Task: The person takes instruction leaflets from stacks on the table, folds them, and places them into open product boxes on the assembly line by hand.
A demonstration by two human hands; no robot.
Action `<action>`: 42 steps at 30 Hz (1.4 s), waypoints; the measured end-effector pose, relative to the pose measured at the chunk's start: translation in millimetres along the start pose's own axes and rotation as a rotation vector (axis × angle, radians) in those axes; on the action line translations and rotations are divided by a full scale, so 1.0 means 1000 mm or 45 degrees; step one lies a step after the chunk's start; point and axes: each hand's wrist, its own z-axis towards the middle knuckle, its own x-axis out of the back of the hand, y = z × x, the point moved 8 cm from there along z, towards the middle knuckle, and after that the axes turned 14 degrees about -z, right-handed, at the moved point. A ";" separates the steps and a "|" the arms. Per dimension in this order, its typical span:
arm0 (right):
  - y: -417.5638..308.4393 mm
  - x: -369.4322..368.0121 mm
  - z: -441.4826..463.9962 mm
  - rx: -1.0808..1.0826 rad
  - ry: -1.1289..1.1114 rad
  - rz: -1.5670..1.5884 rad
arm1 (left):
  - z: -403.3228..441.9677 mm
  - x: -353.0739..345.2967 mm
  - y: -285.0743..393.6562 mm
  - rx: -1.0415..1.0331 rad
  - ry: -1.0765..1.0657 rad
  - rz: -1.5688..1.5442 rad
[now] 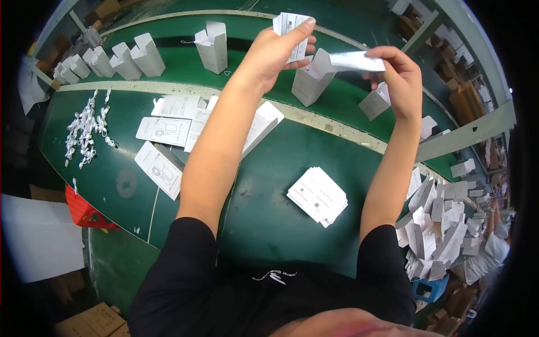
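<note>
My left hand, reaching over the far side of the table, is closed around a small stack of printed white leaflets. To its right, my right hand pinches a single white leaflet by its right end. That leaflet is over the upper right of an open white carton standing on the green belt. Below my right hand stands another open carton. Nearer to me on the green table lies a loose pile of printed leaflets, between my forearms.
More open cartons line the belt on the left. Flat printed boxes lie beside my left forearm, with white cables farther left. Many cartons are heaped at right. A person is at far right.
</note>
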 end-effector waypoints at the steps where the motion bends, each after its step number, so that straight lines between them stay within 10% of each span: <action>1: 0.001 -0.003 0.000 0.002 -0.004 0.001 | 0.001 -0.001 -0.002 0.006 -0.053 0.047; 8: -0.014 -0.046 0.001 0.041 -0.171 -0.046 | -0.005 -0.021 -0.001 -0.123 -0.198 0.365; 17: -0.017 -0.029 0.011 0.005 0.459 -0.405 | 0.015 0.041 0.025 -0.447 0.219 0.829; 23: -0.042 -0.072 0.038 0.290 0.087 -1.281 | 0.026 0.083 0.013 -0.361 0.473 0.638; 27: -0.060 -0.082 0.046 0.335 0.067 -1.220 | 0.017 0.077 0.012 -0.089 0.433 0.204; 42: -0.106 -0.130 0.060 0.515 0.038 -1.393 | 0.008 0.085 0.049 -0.350 0.382 0.041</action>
